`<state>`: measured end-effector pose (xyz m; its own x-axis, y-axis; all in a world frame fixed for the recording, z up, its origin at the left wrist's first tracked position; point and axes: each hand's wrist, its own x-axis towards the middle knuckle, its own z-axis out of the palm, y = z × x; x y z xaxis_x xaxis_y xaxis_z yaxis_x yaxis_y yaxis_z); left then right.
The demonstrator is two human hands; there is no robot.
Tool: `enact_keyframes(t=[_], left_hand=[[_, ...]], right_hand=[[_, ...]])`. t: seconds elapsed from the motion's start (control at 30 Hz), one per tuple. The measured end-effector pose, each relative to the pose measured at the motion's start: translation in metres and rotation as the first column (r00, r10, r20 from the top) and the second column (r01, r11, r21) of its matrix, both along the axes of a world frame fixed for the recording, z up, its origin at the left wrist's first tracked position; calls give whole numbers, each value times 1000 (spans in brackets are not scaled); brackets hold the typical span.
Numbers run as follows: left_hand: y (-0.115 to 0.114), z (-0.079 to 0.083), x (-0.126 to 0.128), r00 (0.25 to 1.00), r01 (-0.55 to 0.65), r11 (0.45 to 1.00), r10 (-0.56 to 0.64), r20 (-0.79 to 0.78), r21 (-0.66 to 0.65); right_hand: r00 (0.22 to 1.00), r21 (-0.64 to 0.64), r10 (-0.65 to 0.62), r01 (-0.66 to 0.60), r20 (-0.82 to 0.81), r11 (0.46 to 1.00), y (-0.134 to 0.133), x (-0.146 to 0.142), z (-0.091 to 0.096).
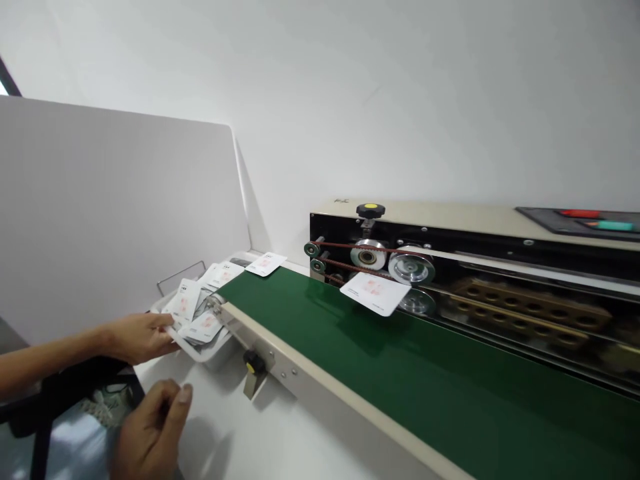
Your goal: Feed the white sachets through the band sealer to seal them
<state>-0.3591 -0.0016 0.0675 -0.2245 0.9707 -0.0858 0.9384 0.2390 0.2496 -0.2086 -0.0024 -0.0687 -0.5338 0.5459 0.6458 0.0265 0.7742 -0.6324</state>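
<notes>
My left hand (140, 337) grips the near left rim of a white plastic tray (206, 353), its thumb on top of the edge. Flat white sachets (203, 325) with pale red print lie heaped in the tray. Below and closer to me is my right hand (155, 427), with curled fingers and the thumb along them; nothing shows in it. The tray sits under the end of a green conveyor belt (300, 313). One sachet (266, 263) is at the belt's far left end. Another sachet (376, 293) sticks out from the machine's rollers over the belt.
Behind the belt stands a band sealing machine (470, 223) with exposed pulleys (411, 267) and thin red belts. A dark mat (560, 225) on its top carries red and green tools. A black knob (254, 362) juts from the conveyor's side. A white panel (120, 200) rises at left.
</notes>
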Motion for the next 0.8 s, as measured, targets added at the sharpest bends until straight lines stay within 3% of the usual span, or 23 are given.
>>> enact_keyframes(t=[0.17,0.3,0.5,0.8], left_hand=[[-5,-4,-1,998,55,998,-55,14,-14],[-4,-8,-8,995,98,995,-98,-4,-19],[-5,-11,-11,998,68,998,-68,-8,-4],[-6,-15,-16,998,39,999,-39,-41,16]], right_hand=[[968,201,-118,74,220,977,21,30,-51],[958,253,-156,93,241,963,30,46,-76],[959,229,-171,118,226,966,27,58,-84],[953,211,-200,152,229,966,20,61,-73]])
